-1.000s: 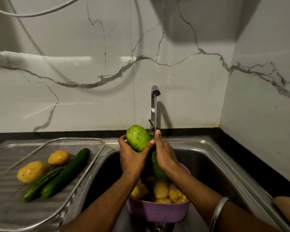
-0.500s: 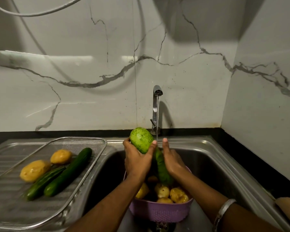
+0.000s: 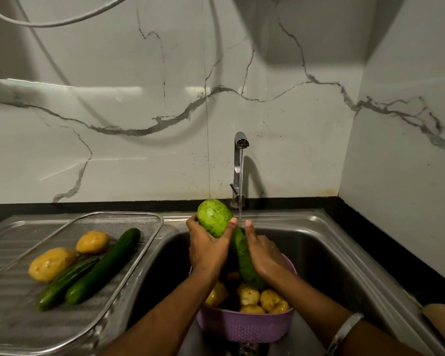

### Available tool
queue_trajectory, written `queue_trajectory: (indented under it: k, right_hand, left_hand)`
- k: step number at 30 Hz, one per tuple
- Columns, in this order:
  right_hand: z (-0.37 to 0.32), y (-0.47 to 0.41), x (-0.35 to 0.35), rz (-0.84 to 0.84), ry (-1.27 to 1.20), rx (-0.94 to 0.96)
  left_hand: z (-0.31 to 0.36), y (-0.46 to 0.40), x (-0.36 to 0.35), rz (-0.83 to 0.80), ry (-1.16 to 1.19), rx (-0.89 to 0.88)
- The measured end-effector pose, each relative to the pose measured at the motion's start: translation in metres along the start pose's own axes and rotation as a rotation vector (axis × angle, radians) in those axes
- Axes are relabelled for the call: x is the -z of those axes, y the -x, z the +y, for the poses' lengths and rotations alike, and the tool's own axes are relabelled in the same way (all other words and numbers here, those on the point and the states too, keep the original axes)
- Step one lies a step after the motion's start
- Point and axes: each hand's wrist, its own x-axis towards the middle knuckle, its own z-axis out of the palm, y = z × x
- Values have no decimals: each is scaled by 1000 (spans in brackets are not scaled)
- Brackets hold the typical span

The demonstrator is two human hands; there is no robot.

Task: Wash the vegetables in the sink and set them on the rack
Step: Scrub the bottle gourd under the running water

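Green gourd [image 3: 217, 219] being gripped by left hand [image 3: 208, 249] under running tap [image 3: 240, 168]. Being pressed by right hand [image 3: 263, 255], fingers straight, over purple basket [image 3: 244, 327].

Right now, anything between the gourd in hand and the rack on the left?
Nothing visible blocks it. The gourd is held by the left hand and right hand above the sink. The rack lies left; two cucumbers and two potatoes fill its middle, leaving mesh free.
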Motion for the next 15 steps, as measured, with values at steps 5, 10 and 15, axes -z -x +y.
queue_trajectory:
  k: [5,10,15]
  right_hand:
    - [-21,11,-5,21,-241,220]
    - [-14,-1,-1,-36,-326,150]
    - [-12,-13,-3,-58,-484,103]
  left_hand:
    - [3,5,-2,-15,19,-18]
    - [1,-2,13,-313,288,28]
    - [2,-2,20,-331,235,-113]
